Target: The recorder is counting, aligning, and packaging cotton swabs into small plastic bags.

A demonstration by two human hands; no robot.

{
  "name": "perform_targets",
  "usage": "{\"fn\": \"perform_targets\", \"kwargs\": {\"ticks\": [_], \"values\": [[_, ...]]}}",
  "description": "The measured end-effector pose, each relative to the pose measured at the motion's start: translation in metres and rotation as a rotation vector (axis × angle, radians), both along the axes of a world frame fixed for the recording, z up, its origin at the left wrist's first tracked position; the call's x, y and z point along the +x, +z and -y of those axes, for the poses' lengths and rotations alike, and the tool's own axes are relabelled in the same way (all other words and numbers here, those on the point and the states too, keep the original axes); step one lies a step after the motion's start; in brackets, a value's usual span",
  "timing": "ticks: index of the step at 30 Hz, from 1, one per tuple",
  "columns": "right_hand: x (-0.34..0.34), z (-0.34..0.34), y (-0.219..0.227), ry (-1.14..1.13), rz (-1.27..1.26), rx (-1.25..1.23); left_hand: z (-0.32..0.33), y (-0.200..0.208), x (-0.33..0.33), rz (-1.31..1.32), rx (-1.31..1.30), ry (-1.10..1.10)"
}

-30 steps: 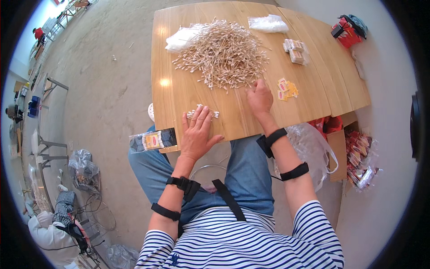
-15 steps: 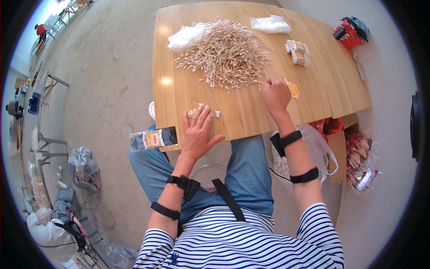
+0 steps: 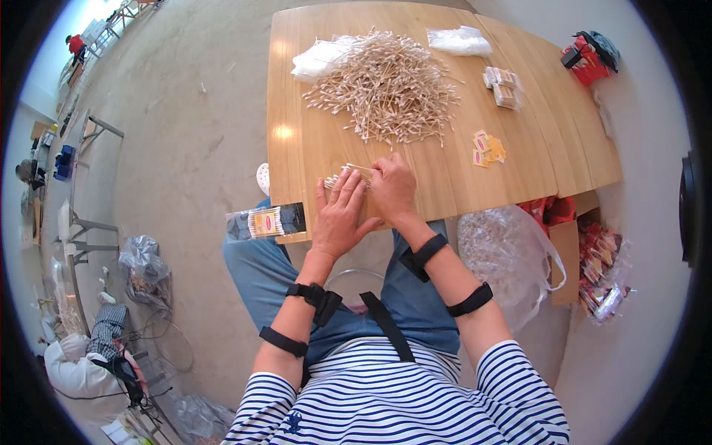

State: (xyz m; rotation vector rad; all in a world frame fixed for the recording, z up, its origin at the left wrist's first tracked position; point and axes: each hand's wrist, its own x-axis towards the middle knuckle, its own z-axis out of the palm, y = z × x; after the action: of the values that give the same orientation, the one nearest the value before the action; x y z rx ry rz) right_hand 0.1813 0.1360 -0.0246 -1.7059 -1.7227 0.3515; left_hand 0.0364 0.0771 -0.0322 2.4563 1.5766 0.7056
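My left hand (image 3: 340,215) lies with its fingers stretched out over a small row of cotton swabs (image 3: 333,182) near the table's front edge. Beside its fingertips my right hand (image 3: 393,187) is closed, pinching a cotton swab (image 3: 358,167) whose white tip points left over the row. How many swabs that pinch holds is hidden by the fingers. Farther back, a big loose heap of cotton swabs (image 3: 389,89) covers the middle of the wooden table (image 3: 415,178). At the table's left corner, a clear packet of swabs (image 3: 265,222) with a yellow-and-red label sticks out past the edge.
Yellow-and-white cards (image 3: 488,150) lie right of the heap, with wrapped swab packs (image 3: 504,87) behind them. Clear plastic bags (image 3: 460,41) rest at the back. Below the table's right side stand a full plastic bag (image 3: 497,252) and a cardboard box (image 3: 565,259).
My right hand has moved left and nearer, from the heap's near right edge to beside my left hand, bringing a cotton swab. My left hand stays on the row.
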Motion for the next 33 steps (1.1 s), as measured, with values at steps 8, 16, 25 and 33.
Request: {"fn": "perform_targets", "kwargs": {"ticks": [8,16,25,33], "values": [[0.005,0.0,-0.008,0.074,0.071,0.078,0.0,0.002,0.0,0.013,-0.006,-0.018],[0.009,0.001,-0.006,0.08,-0.007,0.086,-0.001,-0.001,0.001,-0.016,0.001,-0.007],[0.008,0.001,-0.007,0.115,0.073,0.016,0.0,0.002,0.0,0.077,0.008,-0.018],[0.013,0.016,-0.004,0.016,-0.146,0.143,-0.024,0.014,-0.017,0.836,-0.138,0.078]]}}
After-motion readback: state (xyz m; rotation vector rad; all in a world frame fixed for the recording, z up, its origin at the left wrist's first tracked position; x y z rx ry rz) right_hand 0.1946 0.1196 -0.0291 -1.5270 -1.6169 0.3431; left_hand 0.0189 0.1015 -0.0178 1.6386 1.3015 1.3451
